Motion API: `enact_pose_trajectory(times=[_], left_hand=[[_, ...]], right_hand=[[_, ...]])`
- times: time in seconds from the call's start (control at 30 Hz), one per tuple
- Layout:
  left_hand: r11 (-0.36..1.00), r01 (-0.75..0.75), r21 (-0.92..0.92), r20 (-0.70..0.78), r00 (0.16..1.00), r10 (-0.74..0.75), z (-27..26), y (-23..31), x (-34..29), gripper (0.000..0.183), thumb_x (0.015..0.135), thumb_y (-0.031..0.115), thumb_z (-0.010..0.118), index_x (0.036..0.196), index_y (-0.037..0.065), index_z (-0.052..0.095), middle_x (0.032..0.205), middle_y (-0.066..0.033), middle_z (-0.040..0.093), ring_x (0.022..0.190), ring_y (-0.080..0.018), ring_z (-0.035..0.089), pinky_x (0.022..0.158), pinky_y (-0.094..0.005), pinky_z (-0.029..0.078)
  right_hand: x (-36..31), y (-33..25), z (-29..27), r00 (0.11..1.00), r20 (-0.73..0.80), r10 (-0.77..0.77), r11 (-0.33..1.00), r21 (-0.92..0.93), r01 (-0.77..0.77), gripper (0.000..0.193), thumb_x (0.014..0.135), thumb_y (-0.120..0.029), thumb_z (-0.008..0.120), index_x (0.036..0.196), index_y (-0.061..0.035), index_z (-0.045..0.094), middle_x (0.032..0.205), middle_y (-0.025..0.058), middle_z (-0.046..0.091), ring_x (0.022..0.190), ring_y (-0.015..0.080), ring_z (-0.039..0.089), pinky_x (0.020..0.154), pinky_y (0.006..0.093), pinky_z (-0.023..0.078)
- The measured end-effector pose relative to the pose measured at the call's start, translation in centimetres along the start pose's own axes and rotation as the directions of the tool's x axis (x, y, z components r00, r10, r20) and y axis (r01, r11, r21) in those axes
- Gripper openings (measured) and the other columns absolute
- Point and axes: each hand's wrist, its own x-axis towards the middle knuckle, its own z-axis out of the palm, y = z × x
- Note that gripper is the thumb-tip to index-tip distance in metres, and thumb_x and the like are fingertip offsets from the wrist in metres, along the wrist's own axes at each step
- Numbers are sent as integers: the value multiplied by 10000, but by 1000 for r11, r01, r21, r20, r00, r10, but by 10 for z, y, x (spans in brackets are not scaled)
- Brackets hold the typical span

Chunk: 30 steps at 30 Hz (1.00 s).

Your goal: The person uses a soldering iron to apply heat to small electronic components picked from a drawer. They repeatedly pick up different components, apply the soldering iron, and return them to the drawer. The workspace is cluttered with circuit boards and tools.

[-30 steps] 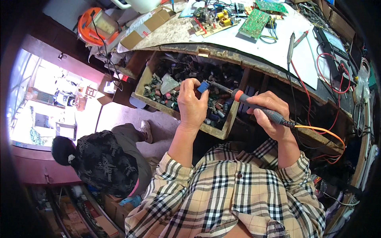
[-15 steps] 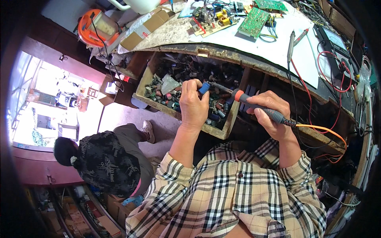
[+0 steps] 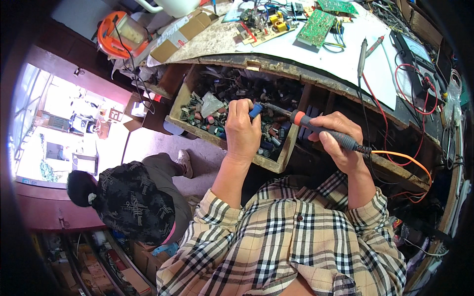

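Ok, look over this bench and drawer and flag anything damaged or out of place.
The bench's front edge looks damaged: its wood is rough and chipped. Below it, the drawer holds loose components in a jumble, untidy rather than clearly spilled. Nothing odd shows about the corded tool in the right hand.

An electronics workshop

Green circuit boards (image 3: 316,29) lie on the worn surface (image 3: 213,45) at top centre, a dial meter (image 3: 417,51) with probes (image 3: 363,55) at upper right. Mid-frame, a wooden drawer (image 3: 197,132) holds many loose components (image 3: 274,142) near a corded soldering iron (image 3: 341,140).
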Motion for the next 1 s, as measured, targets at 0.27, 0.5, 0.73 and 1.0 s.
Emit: enact_pose_trajectory(times=[0.27,0.5,0.73,1.0], left_hand=[[1000,20,-2,19,1000,-20,-1,1,0,254,776,-101,670,949,-2,514,913,-173,511,813,-384,564,692,-443,485],[999,39,-5,18,999,-38,-1,0,0,252,780,-90,680,952,0,518,921,-175,521,809,-385,574,679,-438,494],[1000,10,23,-36,999,-9,3,-6,-2,268,752,-58,746,911,6,540,865,-118,532,656,-234,554,599,-344,467],[999,13,33,-16,1000,-13,2,-4,-1,268,749,-63,740,913,7,540,870,-118,534,668,-241,556,610,-349,467]], right_hand=[[-1,-1,1,998,-42,45,999,12,-44,253,868,-143,634,1071,-20,722,916,134,696,754,168,688,677,297,571],[0,-4,1,998,-44,45,999,8,-45,256,882,-156,629,1082,-25,719,902,130,691,729,165,692,660,299,578],[-1,-2,0,999,-16,47,998,-29,-47,262,877,-157,628,1082,-23,719,917,137,693,747,161,687,659,300,569],[-1,-2,2,996,-62,64,995,78,-59,244,887,-111,616,1086,-9,712,921,133,685,743,159,700,658,278,571]])
